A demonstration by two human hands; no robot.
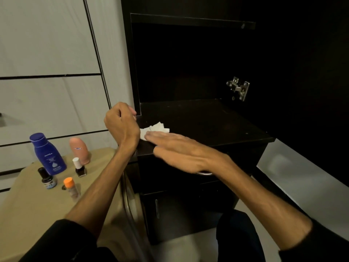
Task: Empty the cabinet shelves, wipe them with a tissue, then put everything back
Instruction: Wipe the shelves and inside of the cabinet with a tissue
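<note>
While flat on crumpled white tissue (pixel 154 129), right hand (pixel 181 150) wide; left hand (pixel 120 123) curled, grip contents unclear. Reads NIVEA on blue bottle (pixel 48 154).

Right hand (pixel 181 150) lies flat on the tissue (pixel 156 128) on the dark shelf (pixel 217 123); left hand (pixel 120 123) curled beside it

The cabinet shelf (pixel 207 120) is plain black-brown, and the crumpled tissue (pixel 157 127) on it is white. On the beige surface (pixel 28 205) stand a deep blue lotion bottle (pixel 48 154) with white lettering, a peach-pink bottle (pixel 79 150), and an orange-capped tube (pixel 70 188).
</note>
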